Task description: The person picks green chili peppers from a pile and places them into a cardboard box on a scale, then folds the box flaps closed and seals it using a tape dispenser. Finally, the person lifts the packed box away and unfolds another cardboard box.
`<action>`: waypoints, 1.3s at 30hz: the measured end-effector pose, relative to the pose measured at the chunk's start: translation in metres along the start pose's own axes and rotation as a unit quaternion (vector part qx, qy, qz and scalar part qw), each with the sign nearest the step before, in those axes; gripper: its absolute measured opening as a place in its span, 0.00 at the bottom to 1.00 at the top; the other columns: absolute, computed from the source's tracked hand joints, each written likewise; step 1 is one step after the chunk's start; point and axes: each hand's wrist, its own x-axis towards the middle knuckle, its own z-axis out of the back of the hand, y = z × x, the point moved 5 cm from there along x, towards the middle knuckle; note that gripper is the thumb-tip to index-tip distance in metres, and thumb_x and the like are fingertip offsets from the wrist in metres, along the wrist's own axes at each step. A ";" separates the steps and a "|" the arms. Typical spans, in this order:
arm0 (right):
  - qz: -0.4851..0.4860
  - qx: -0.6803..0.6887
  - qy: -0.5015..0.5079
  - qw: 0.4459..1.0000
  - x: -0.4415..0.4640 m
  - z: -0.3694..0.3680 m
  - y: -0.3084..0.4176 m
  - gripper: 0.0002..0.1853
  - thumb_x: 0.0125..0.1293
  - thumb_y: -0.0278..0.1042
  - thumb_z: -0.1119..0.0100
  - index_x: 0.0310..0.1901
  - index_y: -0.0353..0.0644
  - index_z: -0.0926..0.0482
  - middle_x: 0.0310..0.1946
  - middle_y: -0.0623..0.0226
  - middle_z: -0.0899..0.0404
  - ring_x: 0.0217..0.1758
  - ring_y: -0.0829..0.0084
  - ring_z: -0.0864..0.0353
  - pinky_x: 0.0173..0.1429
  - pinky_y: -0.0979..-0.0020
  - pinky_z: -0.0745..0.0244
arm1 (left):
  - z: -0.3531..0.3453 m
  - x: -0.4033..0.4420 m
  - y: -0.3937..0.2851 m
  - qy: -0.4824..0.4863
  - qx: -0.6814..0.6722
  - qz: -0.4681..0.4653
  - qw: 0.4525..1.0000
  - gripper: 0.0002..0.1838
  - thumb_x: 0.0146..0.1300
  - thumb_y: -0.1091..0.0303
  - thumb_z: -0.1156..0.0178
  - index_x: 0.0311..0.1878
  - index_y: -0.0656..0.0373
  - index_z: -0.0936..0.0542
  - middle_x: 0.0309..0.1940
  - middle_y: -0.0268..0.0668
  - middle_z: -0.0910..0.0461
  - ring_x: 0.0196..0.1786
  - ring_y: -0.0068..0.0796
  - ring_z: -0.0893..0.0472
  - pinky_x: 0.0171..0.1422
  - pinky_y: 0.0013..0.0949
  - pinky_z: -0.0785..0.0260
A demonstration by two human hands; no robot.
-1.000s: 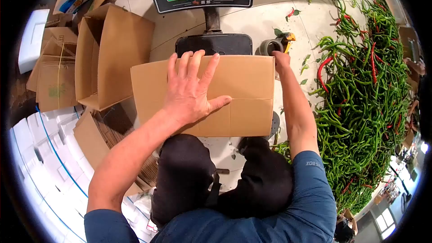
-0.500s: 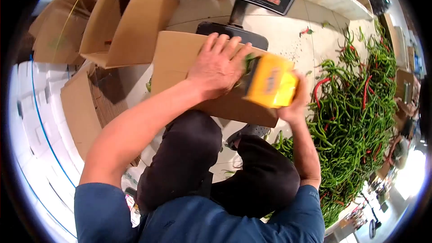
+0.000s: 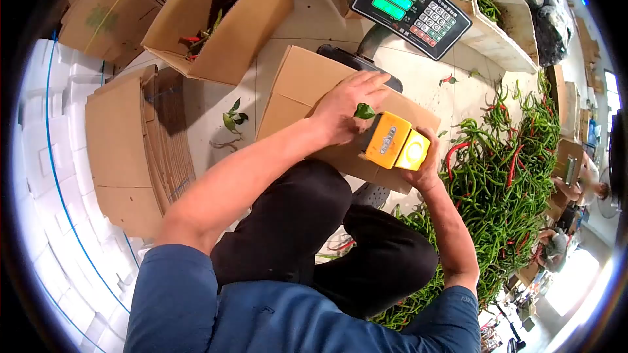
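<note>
Nearest are the person's blue shirt (image 3: 275, 317) and bent knees in black trousers (image 3: 281, 232), with a dark shoe (image 3: 371, 195) showing beyond them at the box's near edge. Just past the knees is the box (image 3: 297, 85), its top closed, lying at a slant and hiding part of the scale's black platform (image 3: 390, 81). The left hand (image 3: 348, 108) is open and lies on top of the box, fingers straight and close together, gripping nothing. The right hand (image 3: 422, 162) has its fingers curled round the right end of the yellow dispenser (image 3: 394, 142), which is over the box's right part. A green leaf (image 3: 364, 111) shows between the left hand and the dispenser. To the left are folded cartons (image 3: 124, 157), with white blocks (image 3: 62, 222) farther left; to the right a large heap of green peppers (image 3: 497, 202), some red, spreads over the floor (image 3: 258, 95). A leafy sprig (image 3: 232, 119) lies on the floor left of the box. Farther off, an open carton (image 3: 229, 46) on the left holds a few peppers, the scale's lit display (image 3: 412, 10) stands beyond the platform, and a pale bin (image 3: 507, 36) is at the far right.
</note>
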 end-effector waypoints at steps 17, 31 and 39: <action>-0.013 -0.034 -0.008 0.999 -0.012 -0.004 -0.008 0.42 0.56 0.17 0.30 0.70 0.33 0.44 0.54 0.54 0.25 0.53 0.64 0.19 0.60 0.65 0.23 | 0.029 -0.039 -0.005 -0.020 -0.701 0.387 0.599 0.14 0.78 0.59 0.42 0.52 0.59 0.15 0.42 0.39 0.12 0.44 0.29 0.12 0.49 0.35 0.20; 0.002 -0.037 -0.034 0.999 -0.011 -0.001 0.001 0.39 0.54 0.18 0.31 0.67 0.32 0.39 0.56 0.55 0.30 0.55 0.64 0.23 0.61 0.66 0.25 | 0.058 -0.026 0.026 -0.146 -0.604 0.377 0.687 0.10 0.73 0.74 0.41 0.51 0.64 0.14 0.39 0.38 0.13 0.40 0.24 0.15 0.48 0.30 0.20; 0.012 -0.043 -0.050 0.998 -0.012 -0.001 -0.001 0.39 0.53 0.20 0.31 0.67 0.32 0.38 0.56 0.55 0.31 0.56 0.62 0.24 0.63 0.65 0.27 | 0.164 -0.128 0.071 -0.168 0.117 0.357 0.911 0.14 0.65 0.67 0.36 0.49 0.66 0.13 0.46 0.41 0.14 0.44 0.39 0.15 0.52 0.39 0.22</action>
